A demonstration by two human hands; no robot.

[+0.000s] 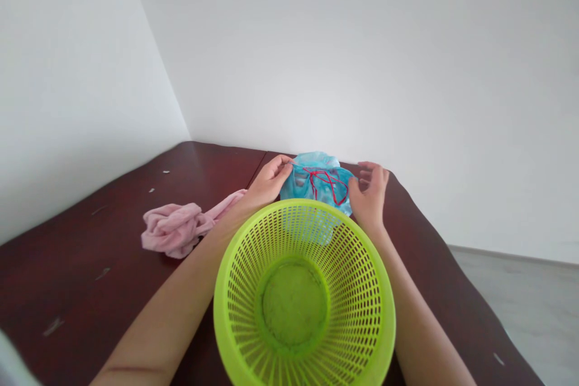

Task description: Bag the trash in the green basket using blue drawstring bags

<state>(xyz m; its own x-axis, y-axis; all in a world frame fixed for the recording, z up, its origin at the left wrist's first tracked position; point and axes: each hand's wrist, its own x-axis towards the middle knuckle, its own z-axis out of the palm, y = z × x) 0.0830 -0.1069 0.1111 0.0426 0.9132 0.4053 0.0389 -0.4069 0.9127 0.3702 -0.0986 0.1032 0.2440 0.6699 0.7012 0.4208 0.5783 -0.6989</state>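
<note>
A light blue cloth (316, 178) with thin red strings lies on the dark wooden table (67, 265), just beyond a lime green plastic basket. My left hand (270, 181) pinches the cloth's upper left edge. My right hand (370, 193) holds its right edge, fingers curled. The cloth is stretched between both hands. The basket (304, 295) stands empty between my forearms, close to me, and hides the cloth's lower part.
A crumpled pink cloth (178, 229) lies on the table to the left of my left arm. White walls meet in a corner behind the table. The table's right edge drops to a grey floor (534, 301).
</note>
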